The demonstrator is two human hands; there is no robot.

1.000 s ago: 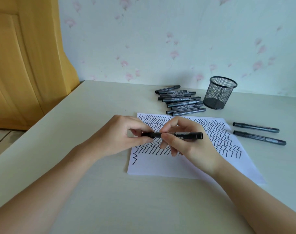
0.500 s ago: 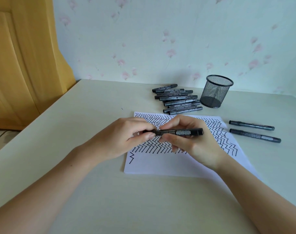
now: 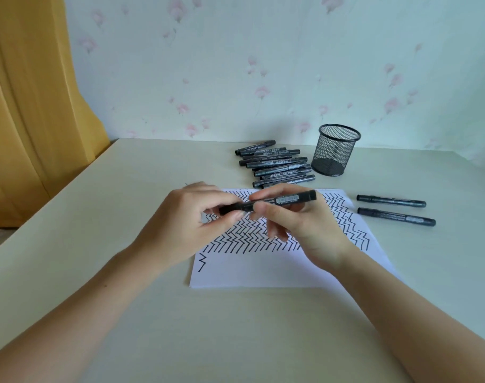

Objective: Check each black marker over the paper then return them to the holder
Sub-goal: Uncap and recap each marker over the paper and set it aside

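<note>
The left hand (image 3: 188,217) and right hand (image 3: 296,222) cover the middle of the slim black marker (image 3: 288,199) and part of the zigzag-lined white paper sheet (image 3: 258,269). Label print on the piled black markers (image 3: 276,164) is too small to read.

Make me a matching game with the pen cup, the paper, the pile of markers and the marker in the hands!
Things:
1. mesh holder
2. paper
3. pile of markers
4. held marker

States:
A. covered in black zigzag lines
B. standing upright with no markers in it
C. gripped by both hands, left hand and right hand
D. lying on the table left of the holder

Pairs: 1-B, 2-A, 3-D, 4-C
</note>
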